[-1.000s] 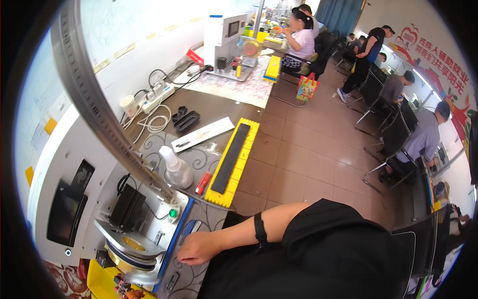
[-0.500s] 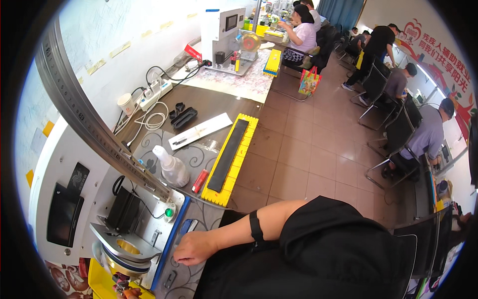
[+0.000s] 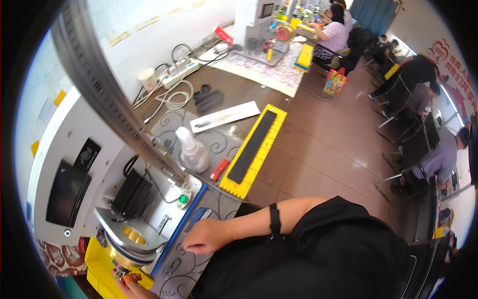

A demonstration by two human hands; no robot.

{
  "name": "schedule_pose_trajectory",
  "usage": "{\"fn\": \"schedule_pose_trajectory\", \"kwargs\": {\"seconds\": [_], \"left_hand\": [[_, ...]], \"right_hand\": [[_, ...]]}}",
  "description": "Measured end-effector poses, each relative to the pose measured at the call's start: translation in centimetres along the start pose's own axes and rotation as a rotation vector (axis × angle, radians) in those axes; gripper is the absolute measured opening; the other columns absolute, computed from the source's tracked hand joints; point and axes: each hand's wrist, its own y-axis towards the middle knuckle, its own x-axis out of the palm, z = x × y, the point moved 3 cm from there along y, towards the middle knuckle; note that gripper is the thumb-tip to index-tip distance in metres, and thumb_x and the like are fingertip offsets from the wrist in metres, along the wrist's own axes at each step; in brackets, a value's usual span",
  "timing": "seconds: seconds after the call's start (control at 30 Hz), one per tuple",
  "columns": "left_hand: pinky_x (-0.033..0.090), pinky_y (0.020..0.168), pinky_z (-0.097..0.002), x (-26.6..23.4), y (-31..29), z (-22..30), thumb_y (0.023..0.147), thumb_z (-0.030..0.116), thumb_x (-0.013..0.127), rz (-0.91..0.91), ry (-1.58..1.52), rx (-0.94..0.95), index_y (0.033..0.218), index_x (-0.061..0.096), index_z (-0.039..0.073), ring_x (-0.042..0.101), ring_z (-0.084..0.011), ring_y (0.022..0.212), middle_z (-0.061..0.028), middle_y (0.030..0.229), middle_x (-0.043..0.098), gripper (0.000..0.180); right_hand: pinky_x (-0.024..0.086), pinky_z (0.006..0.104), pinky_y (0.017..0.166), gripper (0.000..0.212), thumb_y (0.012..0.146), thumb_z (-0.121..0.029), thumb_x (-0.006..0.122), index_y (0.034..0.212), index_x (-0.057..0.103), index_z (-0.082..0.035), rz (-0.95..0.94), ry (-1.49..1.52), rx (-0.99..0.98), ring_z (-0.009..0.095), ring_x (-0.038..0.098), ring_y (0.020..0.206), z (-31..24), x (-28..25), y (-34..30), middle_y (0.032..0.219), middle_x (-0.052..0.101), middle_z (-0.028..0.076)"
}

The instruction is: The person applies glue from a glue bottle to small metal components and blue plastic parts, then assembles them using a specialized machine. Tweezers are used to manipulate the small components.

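Beside the round brass-and-steel fixture [image 3: 130, 244] of a white bench machine, my left hand [image 3: 133, 288] is closed on a small metallic piece [image 3: 120, 272] with dark and pinkish parts. Its exact kind is too small to make out. Something orange wraps a finger of that hand. My right hand [image 3: 209, 236], fingers curled, rests over the tabletop by the machine's blue-edged base [image 3: 180, 234]. A blue-and-grey object [image 3: 198, 217] lies just beyond it. What the right fingers hold, if anything, is hidden.
A ruled metal column [image 3: 109, 94] rises at the left. Beyond my right hand are a spray bottle [image 3: 193, 152], a red object [image 3: 219, 169] and a yellow rack with a black strip [image 3: 253, 149]. A yellow tray [image 3: 97, 259] sits under the fixture. Other people work farther off.
The view has swung, so the scene sits farther right. More of my left hand shows, still at the fixture with the small piece. My right hand stays curled beside the machine base.
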Motion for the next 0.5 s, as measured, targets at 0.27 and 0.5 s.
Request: {"fn": "schedule_pose_trajectory", "kwargs": {"seconds": [0.27,0.5], "left_hand": [[0.041,0.06,-0.0209,0.0,-0.5,-1.0,0.096,0.008,0.045,-0.036,0.015,-0.018,0.116,0.054,-0.001,0.049,-0.0074,0.063,-0.0039,0.087,0.058,0.024],[0.043,0.06,-0.0215,0.0,-0.9,0.0,0.097,0.007,0.046,-0.013,-0.058,-0.017,0.107,0.053,0.002,0.049,-0.0075,0.063,-0.0042,0.087,0.058,0.014]], "right_hand": [[0.047,0.0309,0.054,0.009,0.078,-0.004,0.069,0.086,0.065,-0.008,0.471,-0.46,-0.044,0.02,0.062,0.059,-4.3,-14.7,2.8,0.075,0.066,0.005],[0.047,0.0339,0.083,0.037,0.08,-0.016,0.071,0.113,0.058,-0.005,0.566,-0.405,0.45,0.02,0.059,0.098,0.9,-18.4,5.6,0.104,0.06,0.01]]}}
